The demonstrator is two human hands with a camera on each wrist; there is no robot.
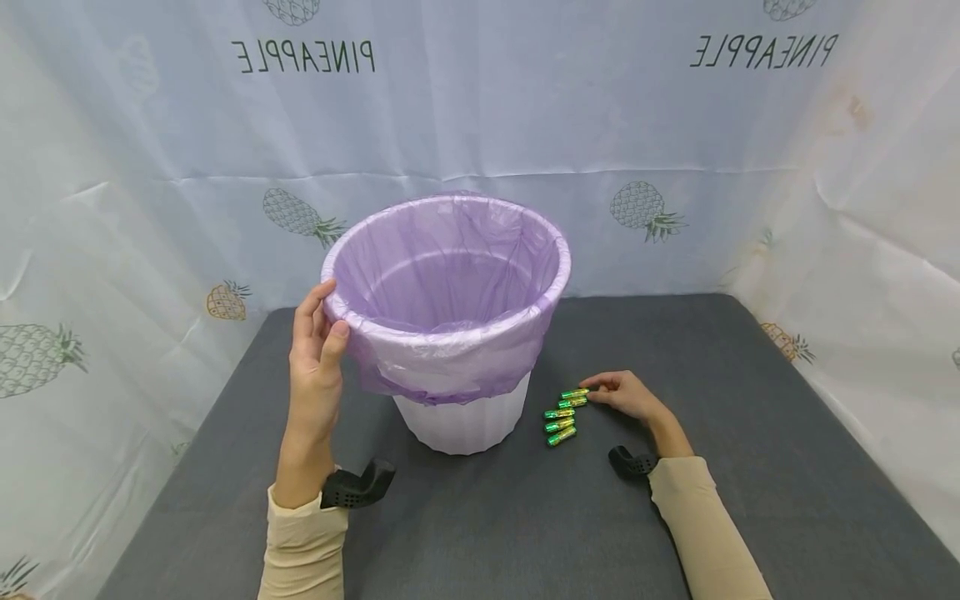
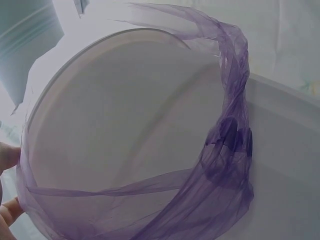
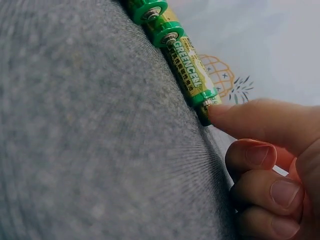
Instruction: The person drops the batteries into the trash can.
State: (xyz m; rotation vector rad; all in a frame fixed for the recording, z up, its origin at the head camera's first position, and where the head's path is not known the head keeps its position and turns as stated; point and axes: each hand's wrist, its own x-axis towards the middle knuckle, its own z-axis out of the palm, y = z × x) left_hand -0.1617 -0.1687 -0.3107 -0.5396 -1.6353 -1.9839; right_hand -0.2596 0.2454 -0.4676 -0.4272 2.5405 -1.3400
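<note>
A white trash bin (image 1: 465, 425) stands upright on the dark table, lined with a thin purple bag (image 1: 450, 292) folded over its rim. At the bin's left, my left hand (image 1: 313, 375) holds the bag-covered rim, with thumb and fingers spread along it. To the right of the bin lies a staggered row of several green and gold batteries (image 1: 559, 414). My right hand (image 1: 626, 395) is at the far end of that row, thumb and finger pinching the end of a battery (image 3: 187, 70). In the right wrist view, its other fingers (image 3: 285, 192) are curled.
Pineapple-printed cloth (image 1: 480, 108) hangs behind the table (image 1: 480, 533) and along both sides. In the left wrist view, the bag's bunched part (image 2: 225, 155) hangs on the bin's outside. Black wrist mounts sit on both forearms.
</note>
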